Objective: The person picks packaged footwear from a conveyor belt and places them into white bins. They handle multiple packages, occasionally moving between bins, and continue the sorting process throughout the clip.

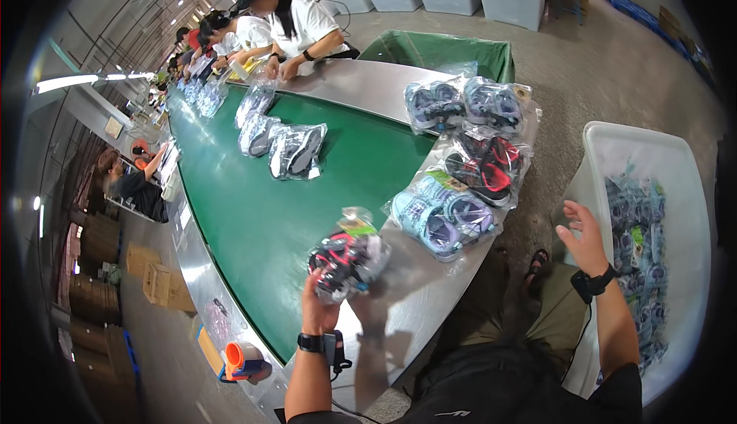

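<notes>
The bag of black and red shoes (pixel 344 264) is in the left grip (pixel 319 305), just above the near end of the green belt (pixel 253 209). The fingers of this grip are closed around the near left side of the bag. I judge that the bag is light enough for one hand. The clear plastic looks thin, loose and slippery, and the shoes inside are probably soft at the straps and more stiff at the soles. So it seems better to hold the shoes through the plastic, along the soles, because the loose end can slide or tear. Nothing here looks fragile.

The right grip (pixel 585 240) is wide, with the fingers apart and nothing in it, near the left side of the white bin.

To the right of the held bag, on the metal table (pixel 430 293), lie a bag of light blue shoes (pixel 441 220), then another black and red pair (pixel 491 167), and farther two blue-grey bags (pixel 491 105). On the belt, farther away, there is a bag of grey shoes (pixel 295 151).

At the right stands the white bin (pixel 679 151). In it lie many bagged shoes (pixel 639 270), mostly blue and grey. At the far side there is a large green box (pixel 491 59), whose inside I cannot see well. Behind it, white bins (pixel 510 1) in a row contain coloured things, too small to tell.
</notes>
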A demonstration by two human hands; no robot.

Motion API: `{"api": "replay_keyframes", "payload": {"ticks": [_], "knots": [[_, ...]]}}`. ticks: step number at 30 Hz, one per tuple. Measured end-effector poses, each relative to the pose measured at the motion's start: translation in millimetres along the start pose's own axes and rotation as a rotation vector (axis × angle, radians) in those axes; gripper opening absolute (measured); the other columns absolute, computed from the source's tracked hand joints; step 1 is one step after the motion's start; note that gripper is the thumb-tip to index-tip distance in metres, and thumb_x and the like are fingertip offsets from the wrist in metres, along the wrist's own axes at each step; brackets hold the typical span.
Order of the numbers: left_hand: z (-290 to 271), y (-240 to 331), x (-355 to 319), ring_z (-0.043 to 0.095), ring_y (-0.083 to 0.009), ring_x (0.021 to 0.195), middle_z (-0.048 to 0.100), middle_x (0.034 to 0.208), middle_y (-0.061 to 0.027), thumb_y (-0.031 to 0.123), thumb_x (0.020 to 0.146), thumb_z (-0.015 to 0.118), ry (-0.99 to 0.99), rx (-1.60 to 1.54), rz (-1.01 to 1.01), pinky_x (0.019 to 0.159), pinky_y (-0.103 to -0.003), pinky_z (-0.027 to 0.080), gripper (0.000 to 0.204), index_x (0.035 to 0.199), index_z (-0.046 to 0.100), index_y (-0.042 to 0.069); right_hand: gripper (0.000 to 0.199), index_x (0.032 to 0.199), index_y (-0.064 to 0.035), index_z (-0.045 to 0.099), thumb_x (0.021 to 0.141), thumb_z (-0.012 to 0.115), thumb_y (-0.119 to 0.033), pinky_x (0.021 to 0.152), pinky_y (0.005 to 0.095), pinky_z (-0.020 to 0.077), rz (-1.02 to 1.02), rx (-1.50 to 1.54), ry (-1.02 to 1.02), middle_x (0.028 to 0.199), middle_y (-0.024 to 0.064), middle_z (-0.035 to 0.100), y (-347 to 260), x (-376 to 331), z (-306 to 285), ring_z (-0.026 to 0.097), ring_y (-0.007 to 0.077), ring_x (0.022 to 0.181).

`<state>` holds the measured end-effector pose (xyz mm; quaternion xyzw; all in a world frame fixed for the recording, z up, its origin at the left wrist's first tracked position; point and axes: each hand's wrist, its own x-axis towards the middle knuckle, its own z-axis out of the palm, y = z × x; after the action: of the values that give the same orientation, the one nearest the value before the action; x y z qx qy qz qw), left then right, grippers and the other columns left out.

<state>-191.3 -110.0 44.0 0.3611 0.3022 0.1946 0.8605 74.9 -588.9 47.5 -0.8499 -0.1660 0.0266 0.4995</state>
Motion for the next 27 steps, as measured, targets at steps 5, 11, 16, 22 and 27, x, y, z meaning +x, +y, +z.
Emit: {"api": "replay_keyframes", "payload": {"ticks": [5, 11, 16, 22, 27], "knots": [[-3.3, 1.0, -22.7, 0.054, -0.0213, 0.12, 0.058, 0.13, -0.014, 0.026, 0.093, 0.073, -0.036, 0.533, -0.075, 0.095, -0.04, 0.05, 0.078, 0.157, 0.032, 0.006, 0.053, 0.135, -0.0033, 0.055, 0.086, 0.073, -0.014, 0.096, 0.0384, 0.0483, -0.012, 0.013, -0.064, 0.122, 0.0123, 0.06, -10.6, -2.4, 29.5, 0.059, 0.0248, 0.114], [14.5, 69.4, 49.3, 0.057, -0.018, 0.114, 0.062, 0.125, -0.0082, 0.036, 0.096, 0.068, 0.043, 0.929, 0.252, 0.094, -0.037, 0.048, 0.056, 0.139, 0.055, 0.002, 0.054, 0.136, -0.0034, 0.054, 0.086, 0.073, -0.013, 0.095, 0.0382, 0.0492, 0.026, 0.02, -0.018, 0.123, 0.0135, 0.06, 20.7, -22.4, 20.8, 0.059, 0.025, 0.115], [29.2, 97.2, 170.3, 0.059, -0.0197, 0.116, 0.063, 0.126, -0.0113, 0.035, 0.095, 0.069, -0.052, 1.18, 0.355, 0.095, -0.035, 0.047, 0.06, 0.14, 0.054, -0.002, 0.055, 0.137, -0.0043, 0.053, 0.086, 0.072, -0.008, 0.09, 0.0356, 0.0513, 0.193, 0.031, 0.074, 0.122, 0.0128, 0.061, 67.4, -56.9, 3.6, 0.06, 0.0238, 0.113], [24.0, 114.4, 315.1, 0.047, -0.0398, 0.137, 0.052, 0.144, -0.0283, 0.044, 0.082, 0.075, 0.099, 1.635, 0.609, 0.116, -0.044, 0.035, 0.08, 0.139, 0.052, -0.007, 0.054, 0.138, -0.0026, 0.052, 0.087, 0.071, -0.007, 0.09, 0.0337, 0.0512, 0.289, 0.011, 0.117, 0.12, 0.0126, 0.061, 92.3, -84.1, -18.7, 0.061, 0.0223, 0.11], [18.0, 100.4, 348.9, 0.034, -0.0397, 0.145, 0.04, 0.154, -0.0264, 0.046, 0.083, 0.072, 0.217, 1.907, 0.564, 0.122, -0.046, 0.023, 0.088, 0.148, 0.041, -0.006, 0.052, 0.137, -0.0011, 0.052, 0.088, 0.071, -0.005, 0.09, 0.0333, 0.0515, 0.3, 0.042, 0.141, 0.116, 0.0128, 0.062, 88.5, -81.4, -21.2, 0.062, 0.0214, 0.108]]}}
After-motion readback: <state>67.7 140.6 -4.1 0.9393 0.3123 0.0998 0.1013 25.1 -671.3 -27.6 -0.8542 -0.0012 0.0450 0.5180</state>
